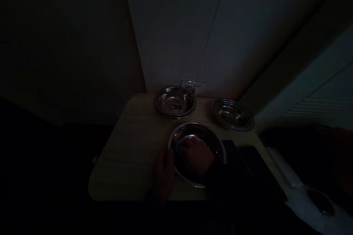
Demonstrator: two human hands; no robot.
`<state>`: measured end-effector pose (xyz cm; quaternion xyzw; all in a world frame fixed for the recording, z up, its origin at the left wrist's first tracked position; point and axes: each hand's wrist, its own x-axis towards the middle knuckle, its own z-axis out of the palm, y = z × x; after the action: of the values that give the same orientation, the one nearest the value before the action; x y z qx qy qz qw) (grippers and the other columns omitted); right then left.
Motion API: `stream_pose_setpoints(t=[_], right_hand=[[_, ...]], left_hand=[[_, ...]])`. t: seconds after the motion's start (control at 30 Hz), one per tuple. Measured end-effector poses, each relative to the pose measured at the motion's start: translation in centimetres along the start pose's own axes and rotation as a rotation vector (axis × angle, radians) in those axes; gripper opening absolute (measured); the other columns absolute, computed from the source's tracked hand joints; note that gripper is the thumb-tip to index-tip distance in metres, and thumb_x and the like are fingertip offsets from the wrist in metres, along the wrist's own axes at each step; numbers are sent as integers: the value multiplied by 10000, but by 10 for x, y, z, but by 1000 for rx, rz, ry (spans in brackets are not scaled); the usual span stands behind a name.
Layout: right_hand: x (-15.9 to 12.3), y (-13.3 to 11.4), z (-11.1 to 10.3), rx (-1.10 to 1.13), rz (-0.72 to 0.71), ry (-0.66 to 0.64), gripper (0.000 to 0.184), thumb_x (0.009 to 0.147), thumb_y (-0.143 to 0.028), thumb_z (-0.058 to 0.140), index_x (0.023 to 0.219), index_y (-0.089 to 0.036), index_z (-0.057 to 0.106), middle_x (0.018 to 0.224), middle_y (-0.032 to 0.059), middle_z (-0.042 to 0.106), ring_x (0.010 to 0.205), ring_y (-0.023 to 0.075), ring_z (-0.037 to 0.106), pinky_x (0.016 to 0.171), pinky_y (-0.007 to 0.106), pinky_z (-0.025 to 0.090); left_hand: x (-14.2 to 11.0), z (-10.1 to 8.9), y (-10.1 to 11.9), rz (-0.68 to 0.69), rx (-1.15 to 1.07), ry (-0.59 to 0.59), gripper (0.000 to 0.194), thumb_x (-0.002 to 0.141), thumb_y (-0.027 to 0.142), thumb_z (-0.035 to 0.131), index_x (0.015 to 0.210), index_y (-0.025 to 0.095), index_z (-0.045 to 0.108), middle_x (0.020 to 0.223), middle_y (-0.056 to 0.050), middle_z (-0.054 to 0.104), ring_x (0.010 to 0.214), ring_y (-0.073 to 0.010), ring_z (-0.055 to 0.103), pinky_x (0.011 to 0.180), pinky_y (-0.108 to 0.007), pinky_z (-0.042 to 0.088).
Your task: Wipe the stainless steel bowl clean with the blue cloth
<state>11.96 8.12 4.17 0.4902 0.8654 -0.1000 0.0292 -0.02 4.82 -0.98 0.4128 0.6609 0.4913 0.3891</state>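
A large shiny metal bowl (217, 143) stands near the front of the light wooden table. My left hand (163, 172) holds it at the left side, thumb by the rim and fingers against the outer wall. Inside the bowl, my right hand (197, 156) presses down with bent fingers on what looks like a pale cloth (203, 141) with a bluish-green edge. Most of that piece is hidden under the hand, and the dimness blurs its outline. Dark sleeves cover both wrists.
Behind the bowl are stacked metal basins (176, 97) with a label inside. More nested metal bowls (233, 115) stand at the back right. Dark flat objects (260, 169) lie on the table's right side. A wall socket (193, 86) with a plug is behind the table (132, 147).
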Motion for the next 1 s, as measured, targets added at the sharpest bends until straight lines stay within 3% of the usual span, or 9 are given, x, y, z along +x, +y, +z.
stream_pose_setpoints(t=[0.13, 0.27, 0.43, 0.57, 0.7, 0.8, 1.0], right_hand=[[9, 3, 6, 31, 18, 32, 259, 841, -192, 424, 997, -190, 631, 1042, 83, 588, 1003, 215, 486, 791, 312, 414], [0, 9, -4, 200, -12, 37, 242, 784, -154, 473, 952, -165, 648, 984, 83, 609, 955, 184, 527, 825, 281, 405], [-52, 22, -27, 534, 63, 378, 293, 801, -178, 435, 1034, -170, 615, 960, 63, 618, 916, 169, 555, 827, 281, 421], [-87, 39, -17, 734, 256, 558, 250, 829, -258, 424, 943, -189, 636, 866, 42, 657, 853, 184, 600, 836, 325, 440], [-88, 51, 8, 794, 299, 546, 247, 821, -280, 429, 904, -205, 649, 863, 34, 691, 861, 207, 623, 1040, 462, 225], [-81, 57, 19, 820, 281, 546, 259, 802, -297, 439, 908, -197, 653, 895, 52, 695, 843, 215, 633, 1065, 505, 121], [-78, 63, 21, 826, 355, 501, 290, 791, -329, 443, 923, -189, 660, 906, 72, 697, 869, 239, 630, 1034, 532, 201]], left_hand=[[0, -1, 2, 19, 16, -27, 352, 790, 418, 448, 952, 162, 626, 961, -91, 676, 879, -213, 615, 765, -312, 477], [0, -3, 4, -1, 67, -10, 361, 791, 412, 439, 980, 165, 622, 995, -90, 666, 914, -222, 605, 795, -325, 465], [0, -5, 6, -49, 123, -10, 395, 791, 430, 429, 1018, 167, 618, 1047, -91, 656, 967, -236, 591, 840, -340, 452], [-1, -6, 10, -105, 141, 48, 434, 781, 449, 439, 1051, 156, 610, 1106, -105, 635, 1022, -246, 568, 882, -348, 433], [0, -5, 13, -109, 152, 71, 435, 772, 445, 445, 1040, 149, 617, 1076, -102, 649, 999, -252, 577, 860, -350, 445], [1, -4, 10, -120, 160, 73, 455, 769, 458, 439, 1063, 154, 608, 1084, -92, 647, 993, -251, 581, 845, -346, 454], [3, -3, 8, -125, 204, 69, 484, 770, 469, 421, 1091, 149, 592, 1140, -96, 622, 1061, -254, 549, 893, -347, 428]])
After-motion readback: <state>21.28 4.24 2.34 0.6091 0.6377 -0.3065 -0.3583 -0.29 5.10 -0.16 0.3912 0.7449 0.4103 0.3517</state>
